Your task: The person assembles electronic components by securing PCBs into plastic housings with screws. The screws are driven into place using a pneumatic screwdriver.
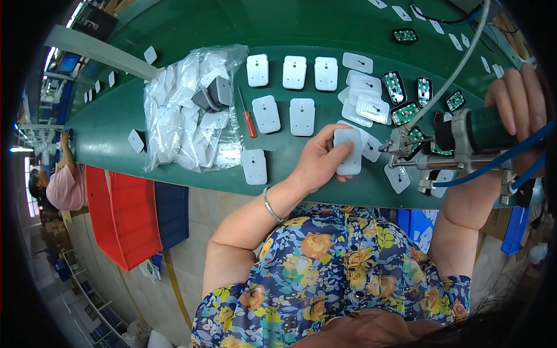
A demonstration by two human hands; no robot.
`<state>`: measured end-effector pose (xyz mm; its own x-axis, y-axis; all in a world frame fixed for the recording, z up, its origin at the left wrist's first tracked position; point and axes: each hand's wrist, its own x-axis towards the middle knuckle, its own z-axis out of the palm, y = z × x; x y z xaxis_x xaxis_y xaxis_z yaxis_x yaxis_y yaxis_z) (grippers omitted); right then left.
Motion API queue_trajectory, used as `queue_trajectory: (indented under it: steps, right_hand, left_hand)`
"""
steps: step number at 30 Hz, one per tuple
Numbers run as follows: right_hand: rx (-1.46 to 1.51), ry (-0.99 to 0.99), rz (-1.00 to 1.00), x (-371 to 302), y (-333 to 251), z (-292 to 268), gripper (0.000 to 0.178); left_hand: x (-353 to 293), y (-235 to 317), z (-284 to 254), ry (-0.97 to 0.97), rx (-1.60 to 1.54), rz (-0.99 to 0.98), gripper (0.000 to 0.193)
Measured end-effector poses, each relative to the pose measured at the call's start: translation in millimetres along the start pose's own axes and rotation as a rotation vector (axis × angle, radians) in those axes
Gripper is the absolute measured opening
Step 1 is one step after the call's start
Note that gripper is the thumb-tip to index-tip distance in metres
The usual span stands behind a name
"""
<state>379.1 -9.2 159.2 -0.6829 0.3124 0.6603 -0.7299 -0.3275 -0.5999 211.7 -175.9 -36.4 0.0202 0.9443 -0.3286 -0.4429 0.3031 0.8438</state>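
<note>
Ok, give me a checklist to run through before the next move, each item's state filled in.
1. Left fingers holding the white case: ok.
2. Right fingers on the mounted tool: ok.
3. Gap between case and tool: ok, they show apart.
4. Area around tool free of circuit boards: not ok, several lie close by.
5. Red screwdriver laid aside: ok, beside the plastic bag.
6. Case's underside: cannot tell, hidden.

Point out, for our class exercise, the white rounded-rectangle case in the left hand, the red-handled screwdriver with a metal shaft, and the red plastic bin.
White rounded-rectangle case (pixel 350 162): head view, on its flat face.
Red-handled screwdriver (pixel 249 124): head view, on its handle.
Red plastic bin (pixel 134 217): head view, on its wall.
</note>
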Motion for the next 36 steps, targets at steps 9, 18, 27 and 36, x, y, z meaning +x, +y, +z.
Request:
queue_trajectory:
  steps: [9, 18, 27, 36]
  right_hand:
    - [-0.138, -0.285, 0.306, 5, -15, -28, 0.015]
    - [-0.154, -0.374, 0.334, -2, -29, -40, 0.008]
    - [-0.187, -0.231, 0.120, 36, 48, 21, 0.020]
    - [-0.203, -0.089, -0.108, -5, 7, 12, 0.047]
  left_hand:
    - [6, 7, 14, -0.044, -0.280, -0.107, 0.037]
    - [6, 12, 21, -0.084, -0.242, -0.084, 0.037]
    - [6, 12, 21, -0.015, -0.286, -0.065, 0.035]
    - [5, 9, -2, 0.070, -0.073, 0.026, 0.040]
